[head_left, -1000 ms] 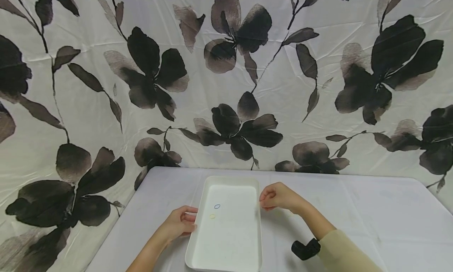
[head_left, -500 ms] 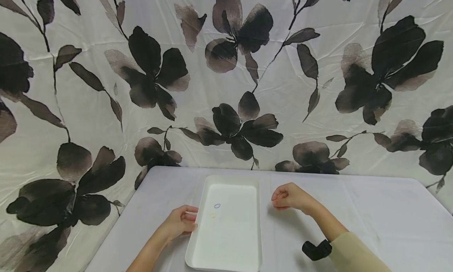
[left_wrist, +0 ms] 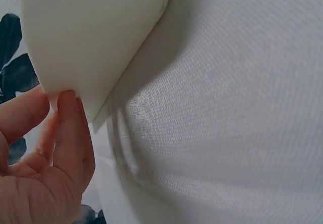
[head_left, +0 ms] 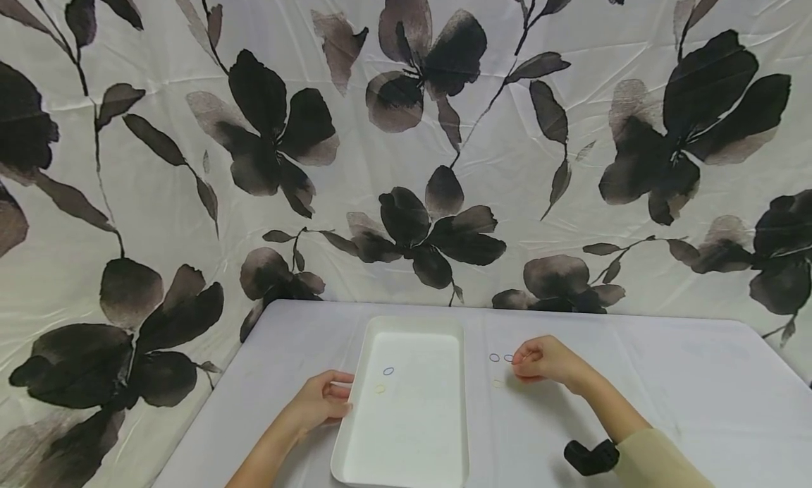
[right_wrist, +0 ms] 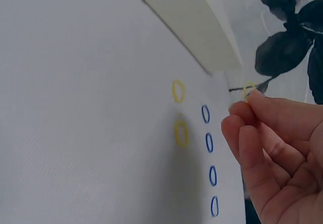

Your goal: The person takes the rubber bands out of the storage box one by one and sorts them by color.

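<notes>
While our left hand (head_left: pixel 320 402) grips the left rim of the tray (head_left: pixel 444 460), thumb and fingers curled over the wall, our right hand (head_left: pixel 545 361) sits on the cloth (head_left: pixel 666 382) to the tray's right, fingertips pinching a small yellow band (right_wrist: pixel 248 91). The tray is white and rectangular, its long axis running away from us toward the floral backdrop (head_left: pixel 406 135). Inside it lie a blue band (head_left: pixel 388 371) and a pale yellow one (head_left: pixel 380 388), close together near the left wall. On the cloth by our right hand, four blue bands (right_wrist: pixel 209 142) lie in a row, with two yellow bands (right_wrist: pixel 180 133) just beside them. Bare cloth spreads wide to the right; the table's left edge runs near our left hand.
</notes>
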`<state>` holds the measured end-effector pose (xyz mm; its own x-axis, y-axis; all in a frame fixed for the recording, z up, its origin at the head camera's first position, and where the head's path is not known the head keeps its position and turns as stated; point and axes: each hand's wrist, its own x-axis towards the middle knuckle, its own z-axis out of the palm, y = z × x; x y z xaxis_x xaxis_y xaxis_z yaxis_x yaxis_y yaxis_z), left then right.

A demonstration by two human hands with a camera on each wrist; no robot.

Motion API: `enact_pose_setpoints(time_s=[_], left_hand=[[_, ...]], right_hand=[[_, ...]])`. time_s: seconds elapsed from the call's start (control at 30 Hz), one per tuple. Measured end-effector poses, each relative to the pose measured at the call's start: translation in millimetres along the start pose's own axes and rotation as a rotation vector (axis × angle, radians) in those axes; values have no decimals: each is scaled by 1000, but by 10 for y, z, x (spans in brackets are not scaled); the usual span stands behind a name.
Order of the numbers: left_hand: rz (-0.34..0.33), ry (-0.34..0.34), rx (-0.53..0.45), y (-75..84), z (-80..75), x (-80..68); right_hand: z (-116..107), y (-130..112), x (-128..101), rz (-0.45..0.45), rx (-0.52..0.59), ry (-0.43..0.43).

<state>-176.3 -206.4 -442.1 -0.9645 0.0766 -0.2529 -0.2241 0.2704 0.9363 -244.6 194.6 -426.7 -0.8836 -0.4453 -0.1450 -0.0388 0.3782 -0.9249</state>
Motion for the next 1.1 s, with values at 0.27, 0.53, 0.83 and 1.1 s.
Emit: enact_pose_setpoints(time_s=[0.27, 0.53, 0.83, 1.1], left_hand=[[9, -13, -11, -8, -2, 6], [11, -13, -9, -18, -2, 3], [9, -12, -12, -29, -3, 17], [15, -23, -12, -42, -21, 22]], right_hand=[[-102, 182, -87, 69, -38, 49], [-133, 348, -128, 114, -24, 68], [-94, 362, -130, 141, -58, 79], [-44, 339, -103, 143, -118, 102]])
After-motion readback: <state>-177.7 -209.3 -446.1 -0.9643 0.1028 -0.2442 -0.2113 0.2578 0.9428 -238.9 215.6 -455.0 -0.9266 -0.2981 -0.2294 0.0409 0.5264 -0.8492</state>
